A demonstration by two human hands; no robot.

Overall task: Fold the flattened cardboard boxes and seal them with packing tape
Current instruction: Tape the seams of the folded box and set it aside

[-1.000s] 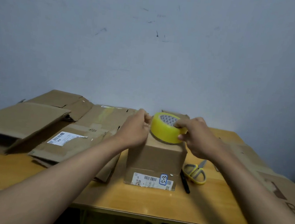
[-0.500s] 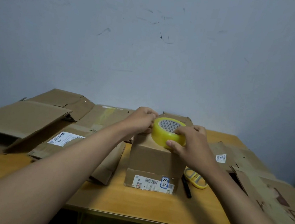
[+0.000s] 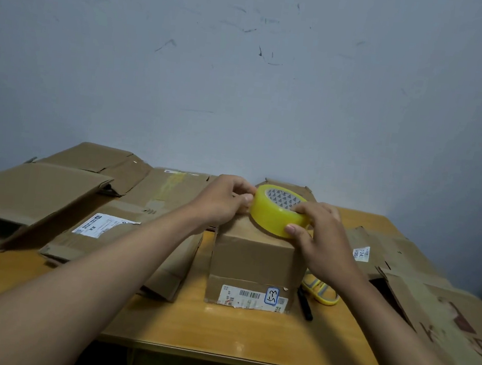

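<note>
Right hand [image 3: 322, 239] grasping tape [image 3: 277, 212] atop box [image 3: 256, 250]; left hand [image 3: 221, 202] fingers pinching tape's 9 o'clock edge.

A small sticker [image 3: 272, 295] on the front of the box [image 3: 255, 253], below the gripped tape roll [image 3: 275, 213], carries handwriting that looks like "1-3", beside a barcode label [image 3: 246, 297] too small to read. Right of the grip, a white tag [image 3: 361, 253] on flat cardboard [image 3: 382, 252] shows "734".
</note>
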